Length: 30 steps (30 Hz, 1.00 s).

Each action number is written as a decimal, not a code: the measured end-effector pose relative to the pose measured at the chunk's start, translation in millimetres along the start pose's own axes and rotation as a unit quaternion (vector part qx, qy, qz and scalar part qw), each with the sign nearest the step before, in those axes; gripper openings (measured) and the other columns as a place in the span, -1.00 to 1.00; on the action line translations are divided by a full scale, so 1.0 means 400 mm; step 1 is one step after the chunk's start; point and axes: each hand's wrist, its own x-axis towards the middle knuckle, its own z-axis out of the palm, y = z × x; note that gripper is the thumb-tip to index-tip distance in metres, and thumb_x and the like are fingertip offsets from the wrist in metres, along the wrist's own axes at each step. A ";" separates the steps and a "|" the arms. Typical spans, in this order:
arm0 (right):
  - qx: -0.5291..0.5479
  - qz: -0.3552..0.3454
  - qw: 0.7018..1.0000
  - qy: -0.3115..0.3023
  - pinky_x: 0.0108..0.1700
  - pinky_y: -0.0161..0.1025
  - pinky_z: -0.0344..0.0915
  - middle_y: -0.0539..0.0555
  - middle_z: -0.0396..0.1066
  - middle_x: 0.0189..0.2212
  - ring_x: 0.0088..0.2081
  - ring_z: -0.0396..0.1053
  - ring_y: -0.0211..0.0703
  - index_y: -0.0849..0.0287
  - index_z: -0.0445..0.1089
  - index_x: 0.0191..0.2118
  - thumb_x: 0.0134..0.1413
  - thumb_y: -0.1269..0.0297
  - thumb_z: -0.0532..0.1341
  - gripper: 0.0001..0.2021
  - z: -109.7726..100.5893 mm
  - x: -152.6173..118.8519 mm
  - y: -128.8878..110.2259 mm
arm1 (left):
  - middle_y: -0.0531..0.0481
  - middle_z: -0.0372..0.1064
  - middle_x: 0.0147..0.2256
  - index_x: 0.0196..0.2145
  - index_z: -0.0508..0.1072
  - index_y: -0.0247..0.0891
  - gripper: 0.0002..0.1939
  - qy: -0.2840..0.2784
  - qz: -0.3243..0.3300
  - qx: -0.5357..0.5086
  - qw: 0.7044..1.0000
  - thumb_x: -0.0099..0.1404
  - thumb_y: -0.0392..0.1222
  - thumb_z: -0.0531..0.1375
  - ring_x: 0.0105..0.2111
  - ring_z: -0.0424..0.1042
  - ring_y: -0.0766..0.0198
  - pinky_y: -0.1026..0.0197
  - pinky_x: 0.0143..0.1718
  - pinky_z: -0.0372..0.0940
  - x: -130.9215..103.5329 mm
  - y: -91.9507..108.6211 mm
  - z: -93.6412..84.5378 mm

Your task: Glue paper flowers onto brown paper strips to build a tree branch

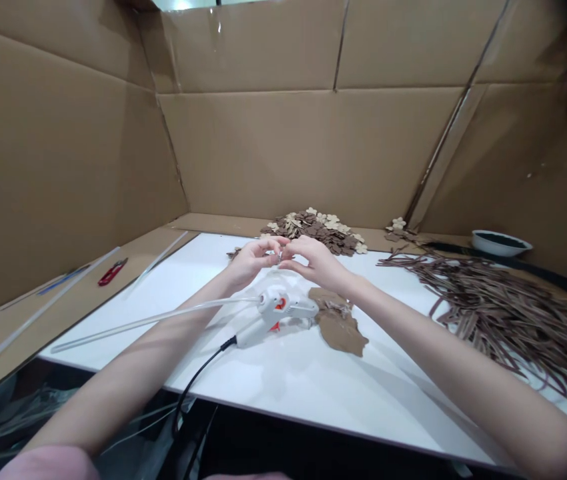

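Note:
My left hand [256,260] and my right hand [311,259] meet over the middle of the white board [388,393], fingertips close together. Both are pinched closed around something small between them, too small to make out. Below them a white glue gun [273,313] with orange parts lies on the board, a long clear glue stick [153,323] sticking out of its back. Its nozzle end rests by a brown, irregular flat piece [341,327]. Behind my hands is a pile of brown and cream flower-shaped pieces [313,230].
Many thin brown strips [508,307] spread over the right side. A white bowl [501,243] stands at the back right. On the left lie a red cutter [112,272] and loose glue sticks [53,303]. Cardboard walls [283,147] enclose the table. A black cord [198,373] hangs over the front edge.

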 end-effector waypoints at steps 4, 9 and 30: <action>-0.052 -0.051 0.997 -0.005 -0.23 -0.22 0.10 0.07 0.41 -0.43 -0.36 0.22 -0.16 0.18 0.39 -0.37 0.30 0.26 0.12 -0.78 -0.003 0.003 0.009 | -0.11 0.38 -0.12 -0.46 0.43 -0.32 -0.71 -0.006 -0.018 0.007 1.000 0.04 -0.10 0.42 -0.14 0.35 0.16 0.17 -0.11 0.20 0.003 -0.002 -0.002; -0.034 -0.074 0.997 0.003 -0.20 -0.21 0.11 0.02 0.33 -0.51 -0.42 0.15 -0.21 0.17 0.37 -0.41 0.32 0.27 0.08 -0.73 -0.024 -0.005 0.006 | -0.09 0.38 -0.16 -0.47 0.43 -0.33 -0.72 0.009 -0.019 0.029 0.999 0.02 -0.12 0.42 -0.18 0.34 0.19 0.18 -0.12 0.17 0.005 -0.010 -0.013; 0.004 0.160 0.982 0.095 -0.20 -0.15 0.26 0.08 0.56 -0.43 -0.30 0.38 -0.06 0.10 0.54 -0.45 0.08 0.13 0.32 -0.81 -0.081 -0.148 0.010 | 0.00 0.41 -0.41 -0.42 0.45 -0.34 -0.75 0.007 -0.061 0.083 0.995 0.05 -0.16 0.41 -0.40 0.38 0.32 0.25 -0.27 0.23 -0.003 -0.028 0.002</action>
